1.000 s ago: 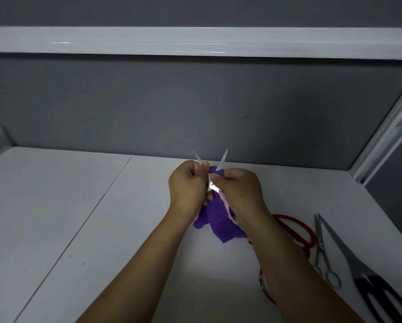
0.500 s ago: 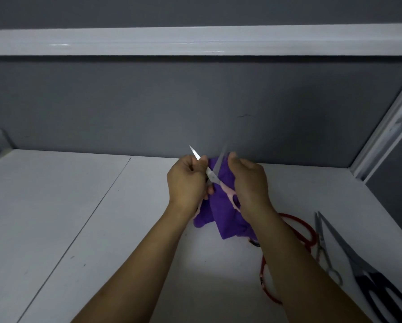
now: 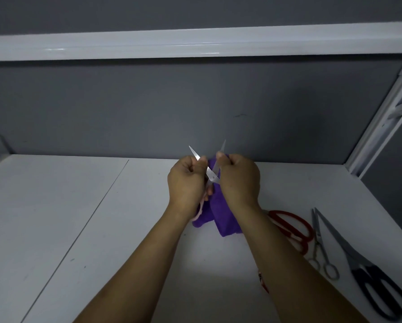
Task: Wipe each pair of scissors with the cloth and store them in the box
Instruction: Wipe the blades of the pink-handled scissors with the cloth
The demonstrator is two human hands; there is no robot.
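Gripping pink-handled scissors (image 3: 211,176) in the curled left hand (image 3: 187,183), blades spread in a V between both fists. Pinching the purple cloth (image 3: 223,217) round the right-side blade with the right hand (image 3: 239,180), loose cloth hanging below the wrists. Holding both hands close together above the table (image 3: 78,217). Lying flat, right of the right arm: red-handled scissors (image 3: 291,226), thin silver scissors (image 3: 320,250), black-handled scissors (image 3: 368,269).

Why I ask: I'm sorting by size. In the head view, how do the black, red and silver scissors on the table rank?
1. black scissors, though nearest the camera.
2. red scissors, partly hidden under the right arm, so unsure.
3. silver scissors, clearly slimmest.
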